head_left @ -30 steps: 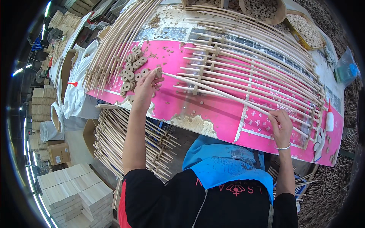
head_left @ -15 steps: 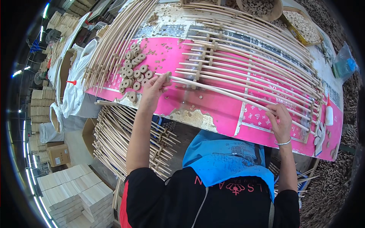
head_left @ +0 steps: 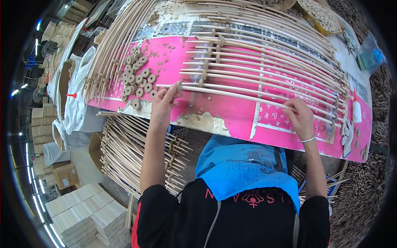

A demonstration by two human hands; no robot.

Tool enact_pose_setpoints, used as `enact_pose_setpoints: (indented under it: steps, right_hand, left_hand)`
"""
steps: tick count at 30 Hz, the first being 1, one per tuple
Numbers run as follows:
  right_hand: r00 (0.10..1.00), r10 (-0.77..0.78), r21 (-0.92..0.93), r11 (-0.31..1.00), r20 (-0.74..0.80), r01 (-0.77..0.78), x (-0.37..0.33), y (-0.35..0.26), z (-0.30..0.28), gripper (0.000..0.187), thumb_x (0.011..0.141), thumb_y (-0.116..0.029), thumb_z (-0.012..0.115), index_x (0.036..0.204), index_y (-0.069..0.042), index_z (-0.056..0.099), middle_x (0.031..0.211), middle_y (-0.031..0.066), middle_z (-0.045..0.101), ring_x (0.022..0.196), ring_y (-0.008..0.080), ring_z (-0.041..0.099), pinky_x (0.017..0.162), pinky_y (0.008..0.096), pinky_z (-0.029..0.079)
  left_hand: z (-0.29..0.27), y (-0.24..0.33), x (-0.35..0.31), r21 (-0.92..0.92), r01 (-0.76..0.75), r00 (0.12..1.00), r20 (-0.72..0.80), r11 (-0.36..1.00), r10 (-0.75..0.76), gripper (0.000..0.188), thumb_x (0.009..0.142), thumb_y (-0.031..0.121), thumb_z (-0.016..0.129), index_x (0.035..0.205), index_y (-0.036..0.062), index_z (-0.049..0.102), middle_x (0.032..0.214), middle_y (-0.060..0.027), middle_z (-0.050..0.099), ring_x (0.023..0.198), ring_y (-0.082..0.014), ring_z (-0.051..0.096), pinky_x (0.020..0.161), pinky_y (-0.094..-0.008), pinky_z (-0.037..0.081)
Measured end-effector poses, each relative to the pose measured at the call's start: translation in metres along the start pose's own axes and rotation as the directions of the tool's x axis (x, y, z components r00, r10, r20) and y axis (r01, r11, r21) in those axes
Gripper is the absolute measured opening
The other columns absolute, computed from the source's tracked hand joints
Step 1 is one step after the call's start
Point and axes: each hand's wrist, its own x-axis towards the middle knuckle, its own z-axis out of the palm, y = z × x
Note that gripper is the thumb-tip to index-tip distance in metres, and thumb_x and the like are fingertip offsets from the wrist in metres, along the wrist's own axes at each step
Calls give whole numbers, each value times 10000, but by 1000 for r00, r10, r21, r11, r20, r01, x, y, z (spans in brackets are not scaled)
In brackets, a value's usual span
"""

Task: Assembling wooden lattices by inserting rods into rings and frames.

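My left hand [head_left: 164,101] pinches a small wooden ring [head_left: 178,86] that sits around a thin wooden rod [head_left: 231,94] near its left end. A short length of the rod's tip sticks out past the ring. Farther along the same rod, my right hand [head_left: 300,117] is closed on it with thumb and fingers. Just beyond lies a row of similar rods [head_left: 240,76], side by side across the pink tabletop [head_left: 198,105], several with rings on them near both ends. Loose wooden rings [head_left: 144,73] are heaped beyond my left hand.
Another bundle of rods [head_left: 111,62] lies at the table's left side. A glue bottle [head_left: 356,110] and a white glove [head_left: 347,138] are at the right end. More rods [head_left: 132,153] lie below the table's front edge. A tub of small pale pieces [head_left: 320,16] stands far right.
More of the rod's tip now sticks out to the left through the ring in my left hand. My right hand still grips the rod. The whole view has shifted slightly.
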Motion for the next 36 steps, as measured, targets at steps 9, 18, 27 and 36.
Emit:
enact_pose_setpoints:
  steps: [9,18,27,36]
  right_hand:
    - [999,-1,-21,1000,33,2,-6,19,-3,166,892,-180,751,963,-38,701,847,93,649,751,238,658,656,347,501]
    - [999,-29,-76,997,42,32,-10,29,-10,157,888,-186,751,956,-49,713,838,79,651,783,239,656,694,355,504]
    - [991,-133,-172,977,-11,129,-12,37,-2,145,897,-188,739,934,-48,724,876,77,639,842,248,639,736,377,503]
    - [974,-199,-272,948,-106,164,-18,35,-3,193,857,-208,760,983,-67,717,920,87,657,883,289,638,788,407,479]
  left_hand:
    - [13,0,-24,169,76,997,-19,983,-74,296,992,273,726,1142,19,717,988,-12,730,821,-80,650,685,-230,473]
    - [29,19,-29,837,-547,724,482,-14,494,479,796,262,818,1249,165,694,1146,-52,645,1106,-297,585,999,-446,398]
    - [37,-1,-21,832,-553,708,496,-42,503,391,784,230,800,1160,181,707,1052,-23,634,1025,-253,591,938,-418,393]
    - [48,-12,-13,801,-598,675,501,4,542,367,763,185,808,1119,138,733,1077,-50,656,1036,-262,623,907,-417,432]
